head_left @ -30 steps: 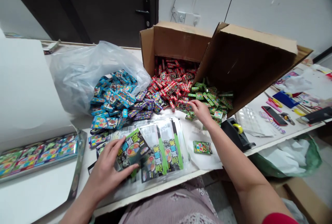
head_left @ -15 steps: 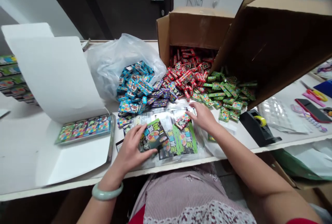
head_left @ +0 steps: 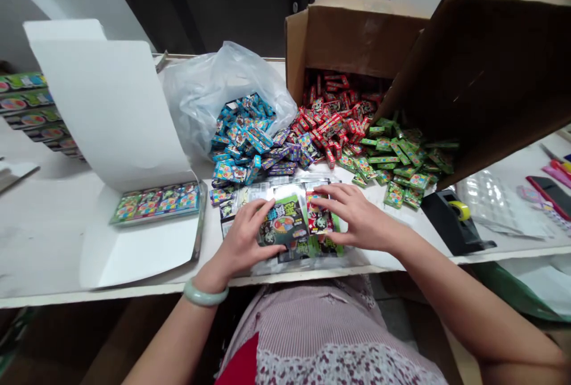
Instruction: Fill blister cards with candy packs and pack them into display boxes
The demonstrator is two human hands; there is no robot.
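**Head view: left hand (head_left: 241, 242) and right hand (head_left: 363, 218) over black-and-green card packet (head_left: 281, 223)**

Card packet lying slantwise atop a stack of clear-sleeved packets (head_left: 289, 190), lower centre of the frame, long axis squared to neither table edge. Small red-and-green box (head_left: 319, 215) just beside it on the right, long axis pointing toward the far side.

Left hand nearer the packet, fingers spread across it; right hand nearer the box, fingers curled against it. Narrow spacing between the hands; whether either is gripping, impossible to tell.

Also present: jade bangle (head_left: 205, 293) on the left wrist; loose blue boxes (head_left: 241, 138), red boxes (head_left: 334, 120) and green boxes (head_left: 401, 165), upper centre; cardboard carton (head_left: 357, 40) behind; tape dispenser (head_left: 446, 224), right.
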